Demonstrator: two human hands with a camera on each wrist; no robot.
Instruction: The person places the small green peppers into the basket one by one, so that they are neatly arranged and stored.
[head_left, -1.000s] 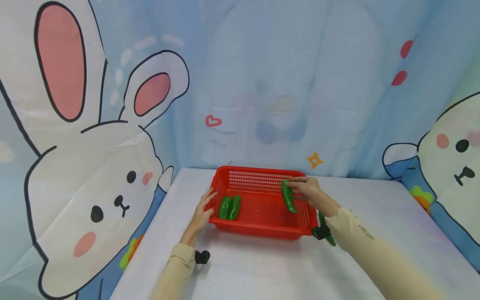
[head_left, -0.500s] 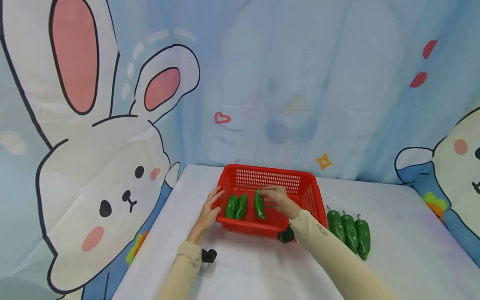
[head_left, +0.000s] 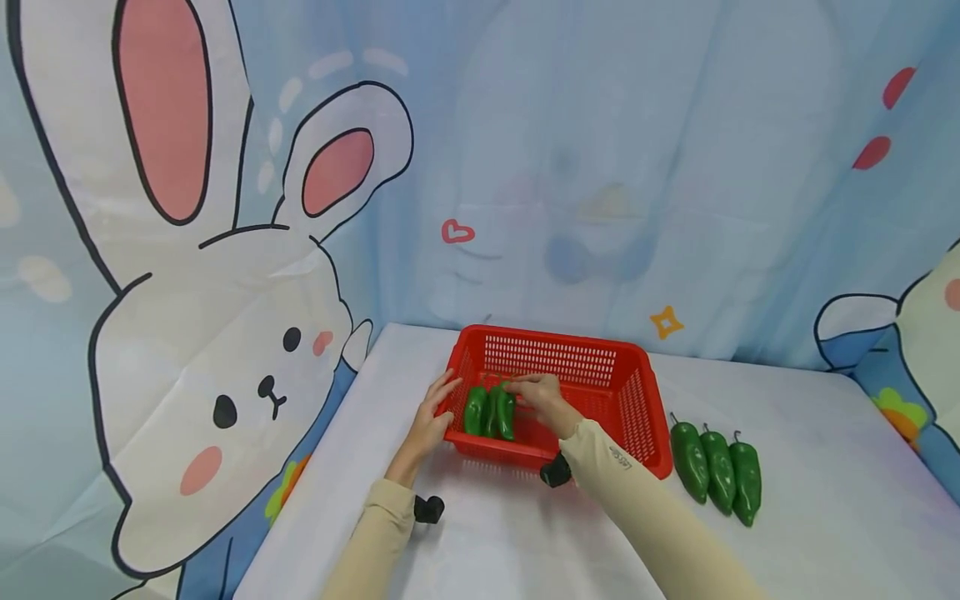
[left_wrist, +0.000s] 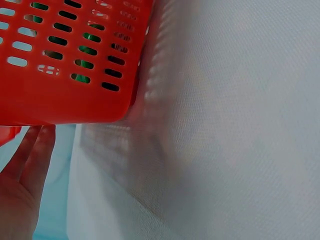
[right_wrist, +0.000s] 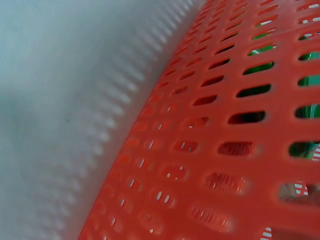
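Status: three green peppers lie side by side in the red basket (head_left: pixel 592 367), grouped at its 9 o'clock end; the third pepper (head_left: pixel 506 413) is the rightmost of that group. Three more peppers (head_left: pixel 718 469) lie in a row on the white table (head_left: pixel 825 500), just beside the basket at its 3 o'clock side; by this layout the transfer appears half complete, with three items left.

Right hand (head_left: pixel 542 398): inside the basket, fingers curled at the top of the third pepper; it appears to be pinching it at the point of set-down, though full contact cannot be confirmed.

Left hand (head_left: pixel 431 419): fingers straight, pressed flat against the basket's outer wall at 9 o'clock; it holds nothing; the left wrist view shows the palm (left_wrist: pixel 20 190) beside the wall.

Change from the earlier frame: half a second ago the third pepper stood apart from the pair, nearer the basket centre; it is now touching them; the left hand has not shifted.
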